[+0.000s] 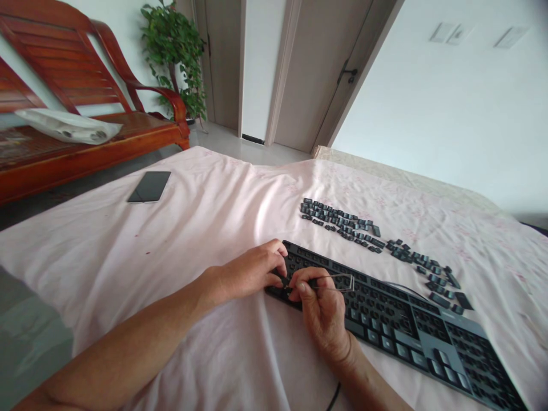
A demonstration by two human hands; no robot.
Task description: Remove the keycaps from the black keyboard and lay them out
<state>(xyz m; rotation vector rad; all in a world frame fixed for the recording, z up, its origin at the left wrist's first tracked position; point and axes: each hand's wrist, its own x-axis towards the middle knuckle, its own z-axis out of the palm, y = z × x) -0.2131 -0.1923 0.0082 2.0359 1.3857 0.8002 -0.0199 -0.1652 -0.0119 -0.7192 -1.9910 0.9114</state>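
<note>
A dark keyboard (372,285) lies slanted on the pink cloth, many of its key positions bare. Keycaps are still seated along its front row and on the arrow keys. Around the keyboard's left end, my left hand (261,265) is closed, thumb and fingers bent against it. Close beside it, my right hand (321,305) pinches a wire keycap puller (345,282), whose squared wire loop sticks out to the right. The puller's other end is hidden near the fingertips, over the left keys.
Loose keycaps lie in rows behind the keyboard, in a left group (338,220) and a right group (428,271). A phone-like dark slab (149,186) lies on the cloth (205,200) at left. Beyond stand a wooden bench (141,134) and a plant (173,51).
</note>
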